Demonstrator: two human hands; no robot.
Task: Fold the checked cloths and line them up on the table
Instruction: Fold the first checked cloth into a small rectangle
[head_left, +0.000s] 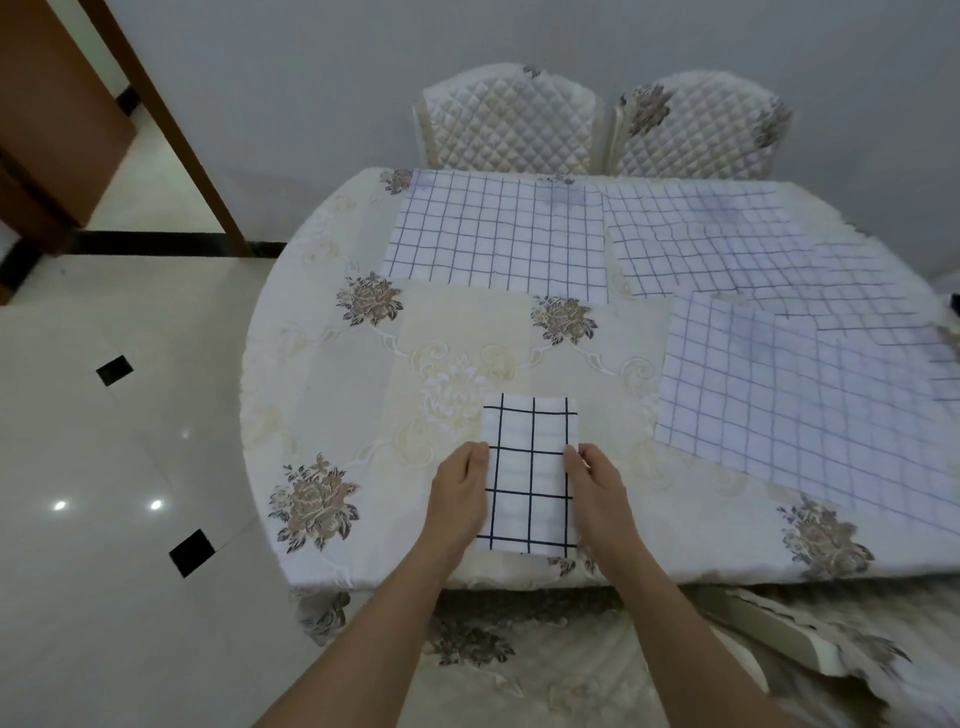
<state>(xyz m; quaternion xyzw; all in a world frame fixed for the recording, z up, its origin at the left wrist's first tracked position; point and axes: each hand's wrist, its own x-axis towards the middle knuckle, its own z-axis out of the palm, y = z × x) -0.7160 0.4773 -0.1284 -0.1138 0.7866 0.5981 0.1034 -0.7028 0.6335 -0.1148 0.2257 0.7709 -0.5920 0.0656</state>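
A folded white cloth with dark check lines (527, 467) lies near the table's front edge. My left hand (460, 493) rests along its left side and my right hand (597, 488) along its right side, fingers fairly straight against the cloth's edges. Unfolded checked cloths lie spread flat farther back: one at the back middle (493, 234), one at the back right (727, 239), and a large one at the right (805, 405) that overlaps others.
The table (337, 395) wears a cream floral tablecloth and has a rounded left end. Two quilted chairs (509, 124) (696, 130) stand behind it against the wall. A tiled floor and a brown door frame (171, 124) lie to the left. A seat cushion (519, 665) shows below.
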